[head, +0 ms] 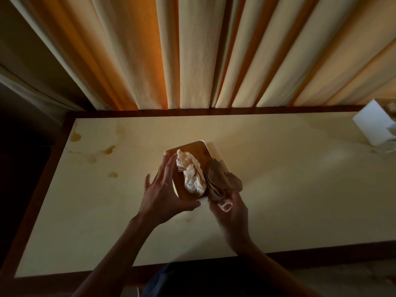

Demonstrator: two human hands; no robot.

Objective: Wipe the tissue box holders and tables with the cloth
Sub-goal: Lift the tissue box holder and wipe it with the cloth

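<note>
A tissue box holder [192, 150] with a brown wooden top and white sides stands at the middle of the cream table [278, 189]. A crumpled white tissue [190, 172] sticks out of its top. My left hand [162, 189] holds the holder from the left, fingers spread along its side and thumb under its near edge. My right hand [231, 209] grips a folded brown cloth [220, 181], which lies against the holder's right side.
Brownish stains [109, 150] mark the table's left part. A second white tissue box holder [377, 123] stands at the far right edge. Pleated beige curtains [192, 50] hang right behind the table. A dark wooden rim [192, 113] frames the tabletop.
</note>
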